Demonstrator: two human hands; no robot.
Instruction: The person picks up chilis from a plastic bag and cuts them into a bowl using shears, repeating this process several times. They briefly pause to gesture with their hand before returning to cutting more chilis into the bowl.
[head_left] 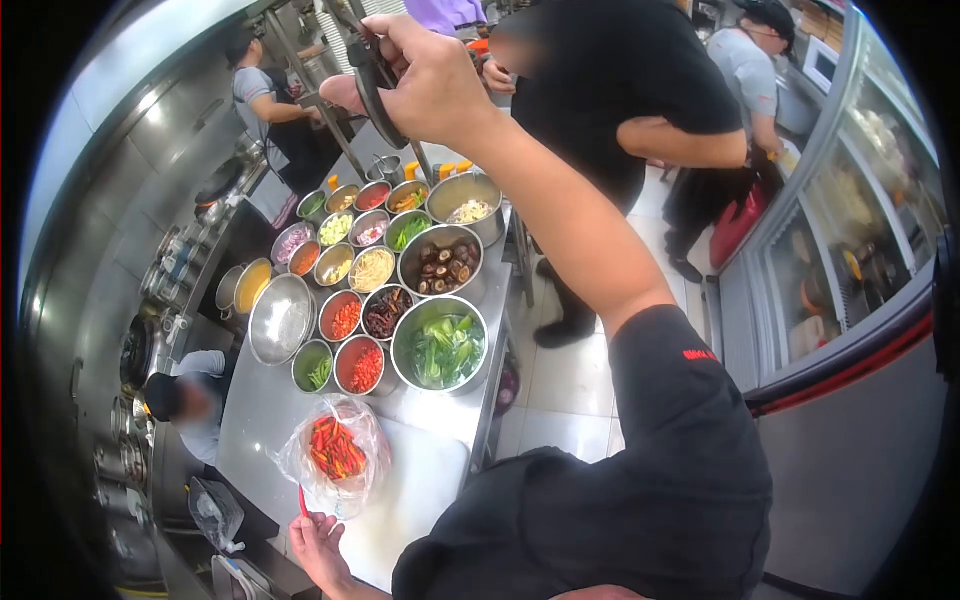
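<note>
Low in the view, my left hand (pixel 318 545) pinches a slim red chili pepper (pixel 303 500). Just beyond it, a clear plastic bag (pixel 372 428) of red chilies (pixel 337 450) lies open, partly over a white cutting board (pixel 425 465). My right hand (pixel 430 85) is raised at the far end, its arm stretched across the view. Its fingers close round a dark, elongated tool (pixel 375 85), whose kind I cannot make out. Nearest the bag stand metal pots of chopped red pepper (pixel 361 366), green pieces (pixel 318 372) and leafy greens in water (pixel 440 350).
Several more steel pots hold mushrooms (pixel 443 266), dried chilies (pixel 387 312) and cut vegetables on the steel table (pixel 250 425). Co-workers stand beyond the table and at its left, one in black (pixel 590 90) close to my right arm. A glass-doored fridge (pixel 850 220) stands at right.
</note>
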